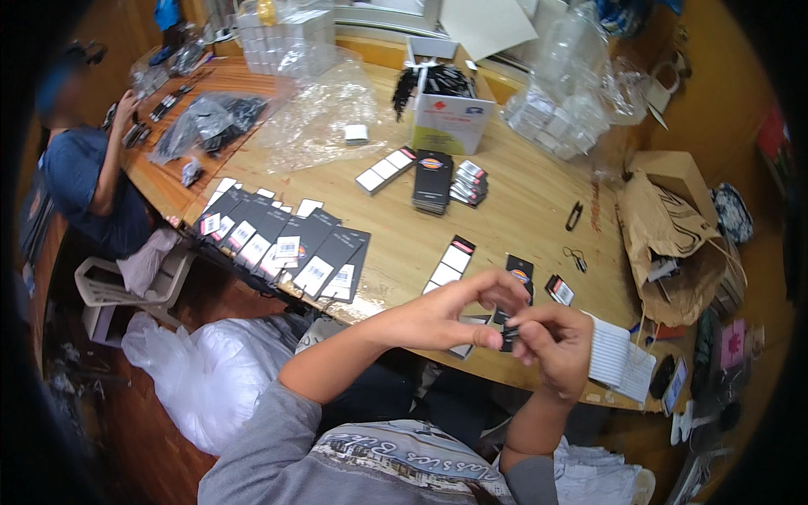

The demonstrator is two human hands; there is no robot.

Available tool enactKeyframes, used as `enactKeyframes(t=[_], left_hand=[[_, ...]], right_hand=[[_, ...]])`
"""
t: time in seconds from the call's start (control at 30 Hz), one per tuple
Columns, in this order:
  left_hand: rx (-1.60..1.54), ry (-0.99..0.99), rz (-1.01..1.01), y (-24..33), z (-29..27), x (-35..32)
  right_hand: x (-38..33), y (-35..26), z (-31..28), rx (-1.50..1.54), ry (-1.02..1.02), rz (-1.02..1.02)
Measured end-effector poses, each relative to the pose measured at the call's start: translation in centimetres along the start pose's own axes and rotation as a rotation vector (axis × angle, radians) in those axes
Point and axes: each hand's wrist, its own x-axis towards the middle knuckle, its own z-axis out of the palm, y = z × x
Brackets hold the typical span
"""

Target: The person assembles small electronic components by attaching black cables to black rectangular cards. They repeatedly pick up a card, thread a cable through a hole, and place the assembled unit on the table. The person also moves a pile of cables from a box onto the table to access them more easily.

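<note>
Both the left hand [450, 316] and right hand [551, 337] pinch a small black plastic fastener [507, 337]; black rectangular cardboard tags [290, 244] lie at ten o'clock.

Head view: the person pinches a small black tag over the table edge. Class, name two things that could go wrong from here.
1. Both hands, left hand and right hand, pinch the small black tag past the wooden table edge; a slip would likely drop it into the lap or onto the floor.
2. The row of overlapping black cards lies right at the near edge; a forearm nudge might push some off.
</note>
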Motion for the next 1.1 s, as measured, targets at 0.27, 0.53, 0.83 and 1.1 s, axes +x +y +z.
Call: enactKeyframes(t=[0.27,0.53,0.83,1.1], left_hand=[[-0.147,-0.203,-0.132,1.9,-0.3,-2.8],[1.400,0.482,0.328,7.6,-1.1,-6.7],[0.913,1.070,0.368,9.0,-4.3,-13.9],[0.197,1.149,0.477,11.2,-7.3,-21.2]], right_hand=[[-1.7,-0.6,0.9,-0.264,0.138,-0.228],[-2.4,0.4,6.5,-0.721,0.011,-0.880],[0.7,3.7,11.8,-0.634,-0.500,-1.091],[-0.2,6.5,13.9,-0.588,-0.677,-1.014]])
